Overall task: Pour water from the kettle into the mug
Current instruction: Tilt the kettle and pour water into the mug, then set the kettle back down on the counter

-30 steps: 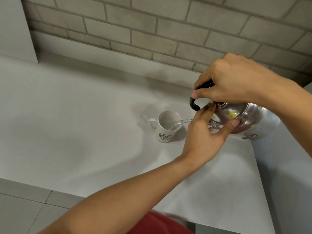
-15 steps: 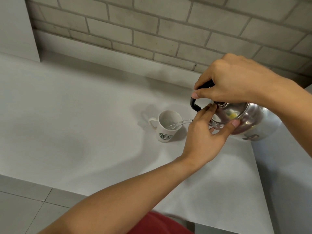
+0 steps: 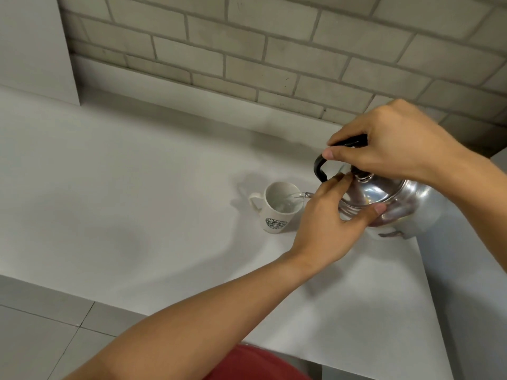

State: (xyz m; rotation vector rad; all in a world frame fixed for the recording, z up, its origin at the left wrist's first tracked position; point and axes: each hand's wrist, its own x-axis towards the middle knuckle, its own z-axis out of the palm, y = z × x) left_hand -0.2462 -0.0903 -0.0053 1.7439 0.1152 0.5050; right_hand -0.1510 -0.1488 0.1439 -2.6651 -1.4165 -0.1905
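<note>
Steel kettle (image 3: 406, 198) tilted, you're mid-pour: right hand (image 3: 395, 144) grips handle, left hand (image 3: 326, 229) fingers spread steadying lid, mug (image 3: 277, 215) partly filled.

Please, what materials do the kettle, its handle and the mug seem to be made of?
Kettle: polished metal, probably steel or aluminium, since it mirrors the fingers.
Handle: glossy black, likely plastic.
Mug: glazed white ceramic, as it looks, with a smooth sheen and a printed green logo.
</note>
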